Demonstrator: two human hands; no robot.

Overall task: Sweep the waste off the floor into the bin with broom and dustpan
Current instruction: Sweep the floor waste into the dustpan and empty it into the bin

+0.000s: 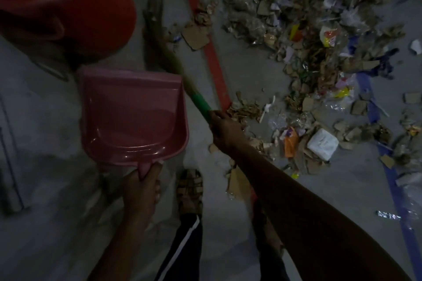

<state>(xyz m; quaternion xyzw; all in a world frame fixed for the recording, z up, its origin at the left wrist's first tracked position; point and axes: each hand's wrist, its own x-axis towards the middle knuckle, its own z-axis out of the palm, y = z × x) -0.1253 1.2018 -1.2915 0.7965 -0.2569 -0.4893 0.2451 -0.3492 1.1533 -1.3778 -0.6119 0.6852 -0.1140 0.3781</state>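
Pink dustpan (134,116), red bin (91,0), green-handled broom (201,102).

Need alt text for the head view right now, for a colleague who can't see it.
A person's left hand grips an empty pink dustpan near a red bin, while the right hand grips a green-handled broom. Cardboard and plastic waste litters the grey floor to the right.

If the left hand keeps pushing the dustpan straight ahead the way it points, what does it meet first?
Probably the red bin. The left hand grips the empty pink dustpan by its handle, front edge aimed at the bin's side. Depth is unclear; it may pass below it.
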